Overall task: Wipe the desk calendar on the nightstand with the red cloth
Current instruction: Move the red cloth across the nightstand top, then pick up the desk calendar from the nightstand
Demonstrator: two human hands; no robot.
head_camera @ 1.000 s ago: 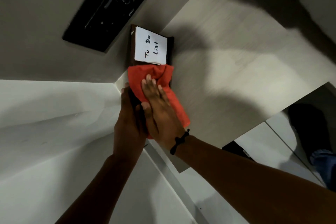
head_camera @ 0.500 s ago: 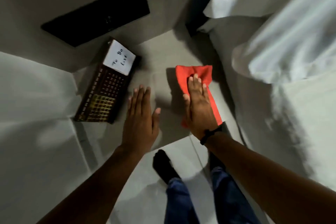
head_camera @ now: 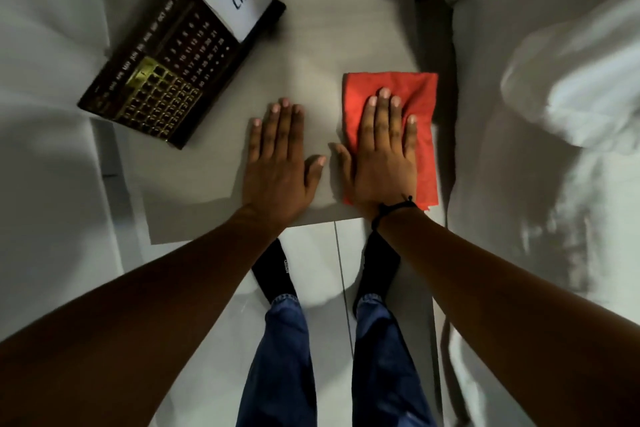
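Observation:
The dark wooden desk calendar [head_camera: 162,80], with a white "To Do List" note at its far end, lies at the back left of the nightstand [head_camera: 311,28]. The red cloth [head_camera: 420,104] lies flat on the nightstand's right side. My right hand [head_camera: 382,149] rests flat on top of the cloth, fingers straight and apart. My left hand [head_camera: 277,156] lies flat on the bare nightstand surface, just left of the right hand, holding nothing. Both hands are well apart from the calendar.
A bed with white bedding [head_camera: 554,114] runs along the right of the nightstand. White wall [head_camera: 45,114] is to the left. Below the nightstand's front edge are my legs in blue jeans [head_camera: 284,357] and black socks on a tiled floor.
A second ago the right hand pressed the cloth on the calendar while the left hand held it. Both hands have since left the calendar and now lie flat on the nightstand, the cloth under the right.

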